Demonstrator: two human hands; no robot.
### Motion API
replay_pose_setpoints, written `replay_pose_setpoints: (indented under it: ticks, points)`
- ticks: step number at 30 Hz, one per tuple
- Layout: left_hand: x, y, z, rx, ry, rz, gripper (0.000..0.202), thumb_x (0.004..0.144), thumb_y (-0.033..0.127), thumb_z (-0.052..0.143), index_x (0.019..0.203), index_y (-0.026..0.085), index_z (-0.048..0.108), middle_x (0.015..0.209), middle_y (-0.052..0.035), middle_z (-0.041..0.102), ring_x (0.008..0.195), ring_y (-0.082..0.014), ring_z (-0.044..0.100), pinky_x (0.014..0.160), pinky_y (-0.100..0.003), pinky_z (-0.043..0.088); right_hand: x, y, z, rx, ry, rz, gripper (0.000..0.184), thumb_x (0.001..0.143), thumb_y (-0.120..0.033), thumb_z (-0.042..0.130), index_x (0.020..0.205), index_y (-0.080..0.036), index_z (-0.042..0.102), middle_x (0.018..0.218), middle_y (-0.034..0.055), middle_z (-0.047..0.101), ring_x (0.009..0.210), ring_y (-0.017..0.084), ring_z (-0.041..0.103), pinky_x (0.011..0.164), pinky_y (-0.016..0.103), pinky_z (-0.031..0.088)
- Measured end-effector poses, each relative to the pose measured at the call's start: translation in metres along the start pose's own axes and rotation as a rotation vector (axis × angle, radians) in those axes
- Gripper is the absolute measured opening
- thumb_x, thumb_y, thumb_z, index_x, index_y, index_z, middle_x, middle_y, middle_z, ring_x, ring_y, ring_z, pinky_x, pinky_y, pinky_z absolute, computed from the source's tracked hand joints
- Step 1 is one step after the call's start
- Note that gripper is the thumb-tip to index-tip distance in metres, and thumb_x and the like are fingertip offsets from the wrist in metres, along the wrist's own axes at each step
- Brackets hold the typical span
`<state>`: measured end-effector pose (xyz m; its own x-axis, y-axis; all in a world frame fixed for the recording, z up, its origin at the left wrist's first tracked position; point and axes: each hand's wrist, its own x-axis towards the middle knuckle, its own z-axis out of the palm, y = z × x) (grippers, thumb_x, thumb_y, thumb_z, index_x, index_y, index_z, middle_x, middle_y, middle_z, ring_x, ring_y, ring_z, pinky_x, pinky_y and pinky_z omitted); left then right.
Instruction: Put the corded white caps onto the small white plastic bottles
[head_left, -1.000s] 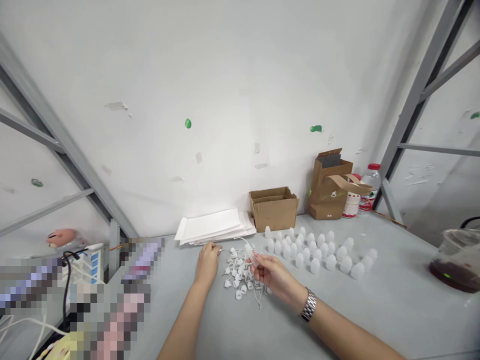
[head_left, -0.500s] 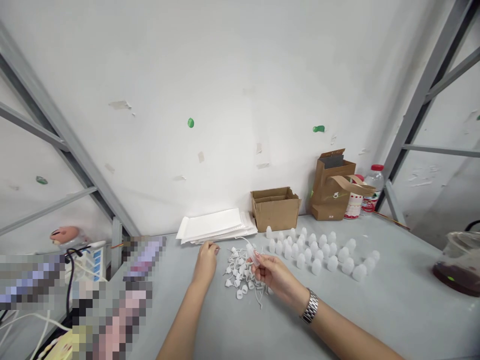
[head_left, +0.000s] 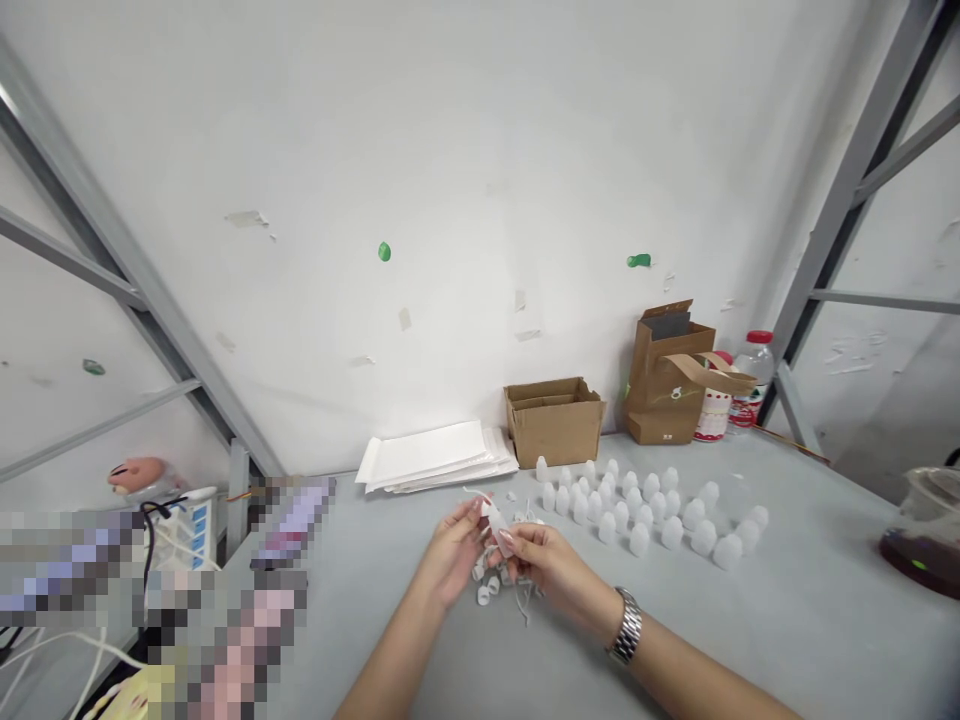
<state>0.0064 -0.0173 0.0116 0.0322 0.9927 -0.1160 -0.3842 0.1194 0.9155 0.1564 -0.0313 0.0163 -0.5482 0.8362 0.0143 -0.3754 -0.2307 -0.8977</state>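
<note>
In the head view, my right hand pinches a small translucent white plastic piece, tilted, shaped like a little bottle. My left hand has its fingers closed at the upper end of that piece, on a small white cap with a thin strap sticking out to the left. Whether the cap is fully seated cannot be made out. Below and behind both hands lies a pile of white caps with thin straps, partly hidden by the fingers.
Several translucent white pieces stand upright on the grey table to the right. Behind are white envelopes, a cardboard box, a brown paper bag and a bottle. A cup of dark liquid stands far right.
My left hand has moved right from beside the pile to the piece in my right hand, and now grips its capped end. The right hand has barely moved.
</note>
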Motion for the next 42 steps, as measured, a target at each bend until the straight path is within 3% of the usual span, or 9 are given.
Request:
replay_pose_setpoints:
  ticks: [2,4,12,17,23,28,33,38,42]
  points:
    - [-0.008,-0.002,0.012,-0.246,-0.02,-0.142,0.031,0.063,0.031,0.068,0.09,0.019,0.06,0.07,-0.0003,0.061,0.053,-0.0104,0.054,0.043,-0.02,0.04,0.001,0.003,0.0,-0.031,-0.012,-0.006,0.03,0.071,-0.041,0.063,0.072,-0.011,0.066,0.065,0.0061,0.065,0.048,0.007,0.049,0.052,0.021,0.036]
    - [-0.011,-0.002,0.017,-0.353,-0.001,-0.189,0.027,0.063,0.026,0.068,0.088,0.02,0.058,0.072,0.0007,0.061,0.051,-0.0097,0.053,0.039,-0.019,0.037,0.002,0.005,-0.001,-0.065,-0.017,-0.006,0.031,0.071,-0.041,0.062,0.07,-0.011,0.065,0.064,0.006,0.064,0.048,0.008,0.049,0.052,0.021,0.035]
    - [-0.011,-0.002,0.014,-0.378,-0.059,-0.157,0.023,0.066,0.029,0.066,0.084,0.019,0.055,0.07,0.0011,0.059,0.048,-0.0094,0.051,0.037,-0.018,0.034,0.002,0.003,-0.001,-0.141,-0.009,-0.012,0.031,0.071,-0.041,0.062,0.068,-0.01,0.064,0.062,0.0063,0.065,0.047,0.008,0.05,0.051,0.021,0.035]
    - [-0.013,0.002,0.016,-0.291,-0.039,-0.042,0.021,0.063,0.029,0.069,0.076,0.016,0.058,0.074,-0.0014,0.061,0.065,-0.0117,0.057,0.056,-0.021,0.042,0.002,0.002,-0.002,-0.16,0.049,-0.021,0.034,0.07,-0.044,0.06,0.069,-0.011,0.062,0.061,0.0052,0.064,0.049,0.009,0.051,0.052,0.023,0.037]
    - [-0.013,0.005,0.015,-0.171,0.02,0.027,0.023,0.061,0.028,0.071,0.078,0.014,0.064,0.078,-0.0043,0.066,0.07,-0.0127,0.058,0.069,-0.024,0.042,0.002,-0.002,-0.002,-0.336,0.175,-0.047,0.036,0.064,-0.049,0.063,0.068,-0.014,0.06,0.058,0.0016,0.061,0.049,0.012,0.051,0.05,0.024,0.038]
    - [-0.013,0.005,0.014,-0.139,0.032,0.055,0.024,0.056,0.027,0.073,0.074,0.013,0.066,0.085,-0.0082,0.068,0.085,-0.0188,0.06,0.081,-0.029,0.04,-0.003,0.0,0.0,-0.668,0.307,-0.182,0.027,0.072,-0.043,0.057,0.071,-0.016,0.059,0.061,0.0006,0.06,0.057,0.013,0.051,0.056,0.024,0.039]
    - [-0.014,0.005,0.015,-0.137,0.07,0.078,0.02,0.054,0.026,0.074,0.069,0.014,0.065,0.084,-0.007,0.069,0.084,-0.0184,0.06,0.081,-0.029,0.041,-0.008,0.001,0.002,-0.867,0.376,-0.299,0.021,0.075,-0.038,0.055,0.075,-0.017,0.059,0.067,0.0008,0.059,0.062,0.014,0.049,0.061,0.025,0.039]
    - [-0.017,0.008,0.018,-0.142,0.031,0.083,0.018,0.054,0.022,0.074,0.066,0.015,0.062,0.08,-0.0054,0.068,0.084,-0.0178,0.06,0.079,-0.028,0.042,-0.007,-0.002,0.002,-0.731,0.382,-0.277,0.023,0.07,-0.039,0.061,0.071,-0.017,0.059,0.064,0.0004,0.057,0.061,0.014,0.048,0.059,0.025,0.037]
    - [-0.019,0.012,0.021,-0.144,-0.025,0.094,0.017,0.057,0.023,0.072,0.07,0.015,0.063,0.081,-0.0049,0.068,0.081,-0.0163,0.06,0.077,-0.026,0.042,-0.004,-0.006,0.001,-0.236,0.121,-0.029,0.035,0.071,-0.048,0.057,0.063,-0.014,0.058,0.052,-0.0002,0.053,0.047,0.01,0.045,0.05,0.023,0.034]
